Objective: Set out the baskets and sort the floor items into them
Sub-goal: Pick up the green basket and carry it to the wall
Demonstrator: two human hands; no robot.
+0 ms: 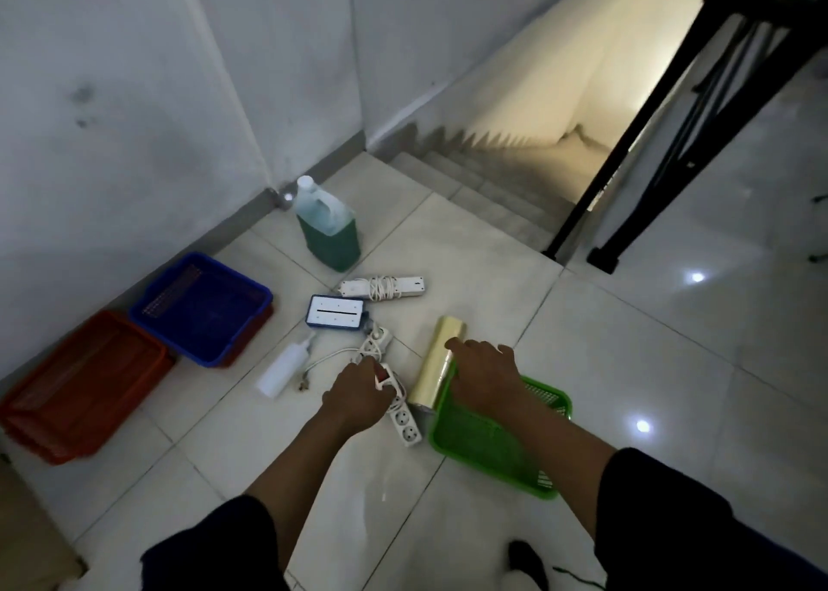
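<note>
A green basket sits on the tiled floor at lower right. My right hand grips its far rim, next to a pale yellow roll lying beside the basket. My left hand closes on a white power strip with a red switch, its cord looping toward the middle. A blue basket rests on an orange one by the wall, with stacked orange baskets further left. Between them lie a white squeeze bottle, a blue-edged white box and a second cord-wrapped power strip.
A big jug of green liquid stands near the wall corner. Stairs drop away beyond the floor items, with a black railing on their right. A dark shoe shows at the bottom edge.
</note>
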